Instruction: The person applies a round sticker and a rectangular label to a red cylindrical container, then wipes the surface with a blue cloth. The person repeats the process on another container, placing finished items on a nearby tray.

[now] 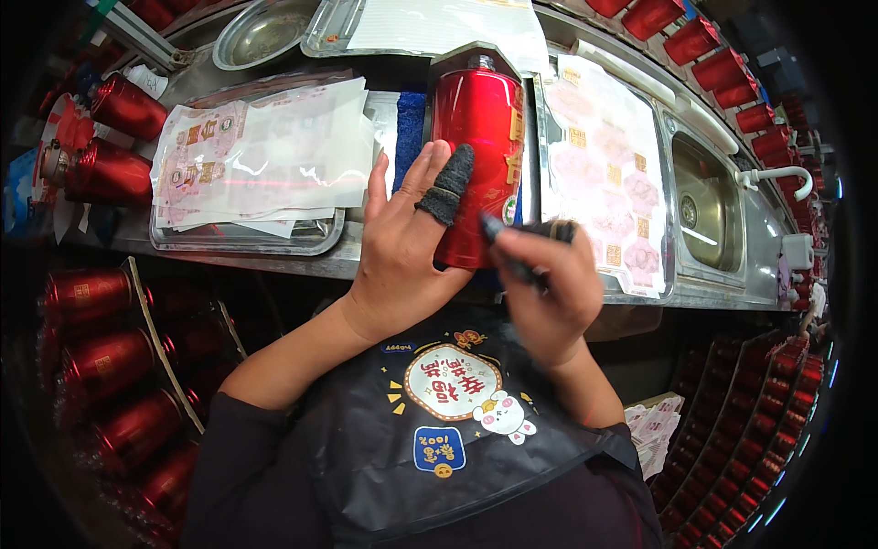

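A glossy red bottle (pixel 473 130) with gold decals and a small round green-and-white mark lies on its side in a metal cradle (pixel 495 53), its neck pointing away from me. My left hand (pixel 405 233) steadies it, fingers laid along its left side and thumb near its base. A dark cloth sleeve, held by a rubber band, covers one finger of that hand. In my right hand (pixel 555 281) is a dark slim tool (pixel 527 273), held over the bottle's lower right side. Motion blurs this hand, and the tool's exact kind is unclear.
Trays hold decal sheets on the left (pixel 267 151) and right (pixel 610 171). A blue towel (pixel 410 130) lies beside the cradle. Further right is a steel sink (pixel 706 199) with a white faucet (pixel 775 177). Red bottles (pixel 110 364) fill racks below the counter.
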`<act>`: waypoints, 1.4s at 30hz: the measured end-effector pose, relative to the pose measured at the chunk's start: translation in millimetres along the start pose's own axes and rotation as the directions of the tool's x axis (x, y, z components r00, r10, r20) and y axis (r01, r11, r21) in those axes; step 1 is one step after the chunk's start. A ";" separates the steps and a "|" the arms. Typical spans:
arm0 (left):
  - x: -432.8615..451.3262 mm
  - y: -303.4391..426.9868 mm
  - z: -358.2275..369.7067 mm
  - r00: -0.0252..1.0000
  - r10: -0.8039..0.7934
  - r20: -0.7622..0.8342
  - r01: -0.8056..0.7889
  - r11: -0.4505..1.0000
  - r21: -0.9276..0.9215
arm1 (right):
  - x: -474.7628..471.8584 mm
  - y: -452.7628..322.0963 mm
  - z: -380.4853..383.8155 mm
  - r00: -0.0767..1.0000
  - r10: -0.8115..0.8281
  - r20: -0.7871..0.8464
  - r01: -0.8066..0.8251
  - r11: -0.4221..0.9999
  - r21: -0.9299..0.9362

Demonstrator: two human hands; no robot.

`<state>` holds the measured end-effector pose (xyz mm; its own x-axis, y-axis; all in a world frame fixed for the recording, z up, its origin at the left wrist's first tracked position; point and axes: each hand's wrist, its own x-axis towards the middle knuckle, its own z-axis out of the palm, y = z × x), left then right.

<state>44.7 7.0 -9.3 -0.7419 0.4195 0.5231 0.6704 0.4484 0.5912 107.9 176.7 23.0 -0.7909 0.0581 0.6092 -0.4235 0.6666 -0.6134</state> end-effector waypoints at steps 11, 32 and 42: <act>-5.3 -13.0 1.1 0.992 0.047 0.118 -0.055 0.996 0.070 | 5.4 -16.5 -7.8 0.978 -0.093 0.188 0.068 0.988 0.135; 11.4 -0.2 -5.9 0.973 0.108 0.204 -0.093 0.992 -0.082 | 78.7 83.4 -52.6 0.659 0.717 0.225 -0.680 0.442 0.585; 30.6 -8.5 -35.5 0.977 0.029 0.210 0.033 0.958 -0.284 | 178.2 214.5 16.5 0.859 0.510 -0.040 -0.511 0.860 -0.007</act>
<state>15.8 -12.0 23.4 -0.7029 0.5887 0.3992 0.6144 0.2195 0.7579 -131.2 317.8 -8.3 -0.8780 0.4196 0.2304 0.0428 0.5483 -0.8352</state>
